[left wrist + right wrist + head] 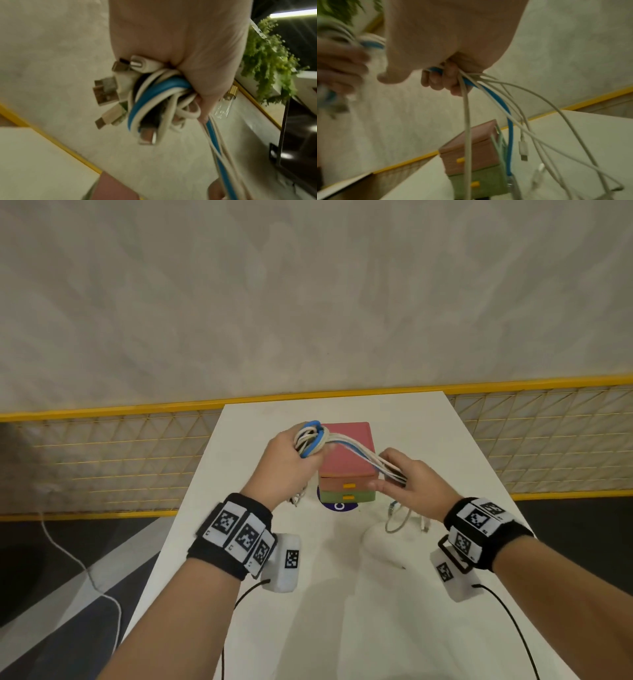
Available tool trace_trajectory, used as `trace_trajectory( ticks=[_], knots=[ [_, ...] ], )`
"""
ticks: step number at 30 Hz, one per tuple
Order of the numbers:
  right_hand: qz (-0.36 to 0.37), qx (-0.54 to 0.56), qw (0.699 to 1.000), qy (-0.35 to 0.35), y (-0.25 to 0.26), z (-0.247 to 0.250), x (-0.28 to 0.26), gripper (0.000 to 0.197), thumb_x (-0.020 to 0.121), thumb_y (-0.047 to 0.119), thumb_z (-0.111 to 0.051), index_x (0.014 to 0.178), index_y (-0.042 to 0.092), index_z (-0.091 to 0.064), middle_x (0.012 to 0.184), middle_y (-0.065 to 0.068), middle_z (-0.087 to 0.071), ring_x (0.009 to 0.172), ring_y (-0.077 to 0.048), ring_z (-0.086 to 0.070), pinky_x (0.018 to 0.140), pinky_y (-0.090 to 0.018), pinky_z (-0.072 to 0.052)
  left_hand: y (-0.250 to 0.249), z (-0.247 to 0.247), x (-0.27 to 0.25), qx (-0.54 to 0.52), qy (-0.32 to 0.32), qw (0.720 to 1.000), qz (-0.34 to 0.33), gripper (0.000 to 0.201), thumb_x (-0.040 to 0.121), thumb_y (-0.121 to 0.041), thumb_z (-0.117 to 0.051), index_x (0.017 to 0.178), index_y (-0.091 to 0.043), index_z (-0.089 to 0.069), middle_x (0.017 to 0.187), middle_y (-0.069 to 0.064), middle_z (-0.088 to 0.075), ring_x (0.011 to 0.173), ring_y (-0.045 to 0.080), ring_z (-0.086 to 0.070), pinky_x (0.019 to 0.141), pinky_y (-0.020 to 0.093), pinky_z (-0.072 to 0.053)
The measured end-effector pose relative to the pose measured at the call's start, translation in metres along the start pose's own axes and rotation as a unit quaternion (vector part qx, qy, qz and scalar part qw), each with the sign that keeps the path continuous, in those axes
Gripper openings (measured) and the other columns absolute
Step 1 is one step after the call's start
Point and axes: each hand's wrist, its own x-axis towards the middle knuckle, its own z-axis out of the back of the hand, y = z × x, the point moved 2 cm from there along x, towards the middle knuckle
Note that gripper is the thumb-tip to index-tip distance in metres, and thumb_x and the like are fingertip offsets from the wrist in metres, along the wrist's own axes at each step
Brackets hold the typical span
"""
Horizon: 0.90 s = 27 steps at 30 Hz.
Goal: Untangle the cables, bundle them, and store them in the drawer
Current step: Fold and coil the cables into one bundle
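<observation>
Gripping cables (346, 448) in both hands' fingers (388, 455) above a white table (274, 628), yellow mesh fence (102, 453) behind.

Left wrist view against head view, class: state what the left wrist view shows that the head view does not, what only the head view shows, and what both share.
Only the left wrist view shows the metal USB plugs bunched at the coil's end. Only the head view shows the white table, both wristbands and both closed drawers. Both show the left hand gripping the coiled cables, with the blue cable among white ones running to the right hand.
</observation>
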Motion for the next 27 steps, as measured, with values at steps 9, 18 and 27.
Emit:
trace_trajectory(
  ticks=[9, 18, 27],
  knots=[
    [-0.045, 0.109, 0.993, -0.016, 0.028, -0.031, 0.015, 0.021, 0.100, 0.023, -0.042, 0.120, 0.019, -0.049, 0.066, 0.004, -0.054, 0.049, -0.005, -0.052, 0.055, -0.028, -0.048, 0.023, -0.018, 0.009, 0.072, -0.070, 0.995, 0.025, 0.045, 0.088, -0.038, -0.067, 0.123, -0.009, -0.059, 0.096, 0.005, -0.066, 0.071, 0.012, -0.057, 0.055, 0.004, -0.040],
    [-0.023, 0.067, 0.992, -0.108, 0.052, -0.038, 0.027, 0.024, 0.099, 0.012, -0.035, 0.119, 0.014, -0.048, 0.093, -0.019, -0.066, 0.077, -0.034, -0.061, 0.070, -0.045, -0.050, 0.009, -0.039, 0.002, -0.086, -0.066, 0.989, 0.097, 0.038, 0.076, -0.051, -0.074, 0.090, -0.018, -0.061, 0.070, -0.009, -0.060, 0.063, 0.007, -0.056, 0.057, 0.018, -0.043],
    [0.057, -0.106, 0.992, -0.022, 0.051, -0.046, 0.015, 0.031, 0.096, 0.017, -0.044, 0.126, 0.012, -0.040, 0.073, -0.010, -0.063, 0.057, -0.025, -0.057, 0.056, -0.045, -0.048, 0.003, -0.044, -0.001, -0.212, -0.126, 0.956, 0.156, 0.021, 0.078, -0.021, -0.074, 0.069, -0.017, -0.054, 0.057, -0.005, -0.055, 0.055, 0.012, -0.055, 0.056, 0.027, -0.049]
  ],
)
